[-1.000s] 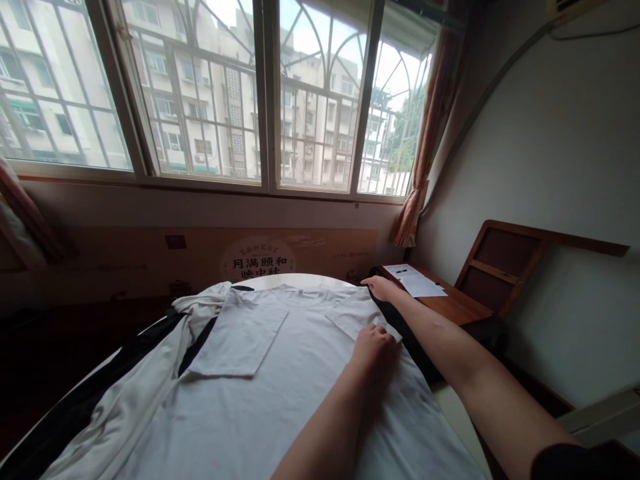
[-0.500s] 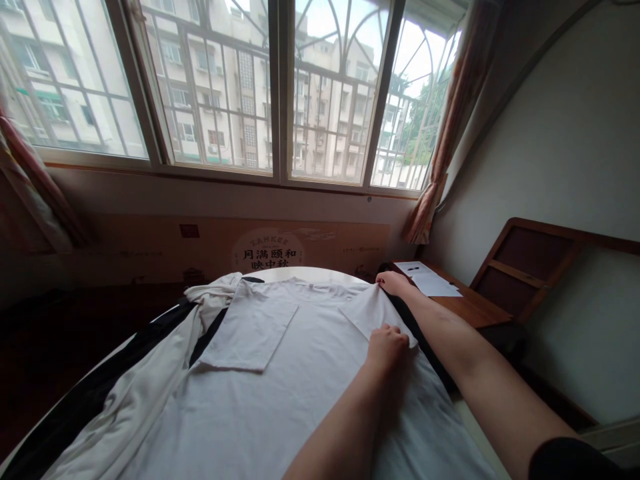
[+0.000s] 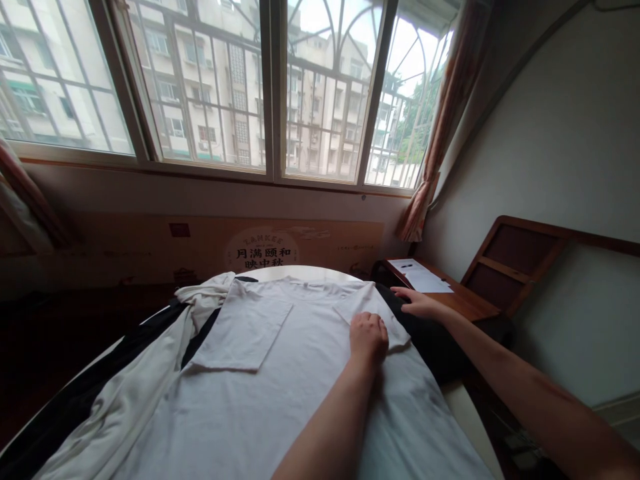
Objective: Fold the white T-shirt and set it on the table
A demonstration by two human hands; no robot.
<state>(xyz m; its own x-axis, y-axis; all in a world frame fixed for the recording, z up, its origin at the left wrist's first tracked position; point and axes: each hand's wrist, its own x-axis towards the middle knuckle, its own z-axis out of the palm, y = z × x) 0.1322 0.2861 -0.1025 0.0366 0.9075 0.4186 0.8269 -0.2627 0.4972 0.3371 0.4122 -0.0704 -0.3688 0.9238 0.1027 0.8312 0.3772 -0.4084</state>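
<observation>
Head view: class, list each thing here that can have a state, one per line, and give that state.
White fabric T-shirt: spread out, both sleeves folded inward.
Cream fabric garment: rumpled.
Black fabric: partly covered by the T-shirt.
Left hand: curled on the T-shirt, grip unclear.
Right hand: loosely open, apart from the T-shirt.
Reddish patterned curtain at the right: gathered aside.
White paper sheets: lying flat.

Open air over the white T-shirt (image 3: 250, 407), along its left part.
The left hand (image 3: 369, 337) and forearm (image 3: 325, 420) bar its right part; a gap parts them from the right hand (image 3: 423, 306), near the black garment (image 3: 443, 353). A crumpled off-white garment (image 3: 130, 393) edges the left; a wooden side table (image 3: 471, 305) stands beyond the right hand.
</observation>
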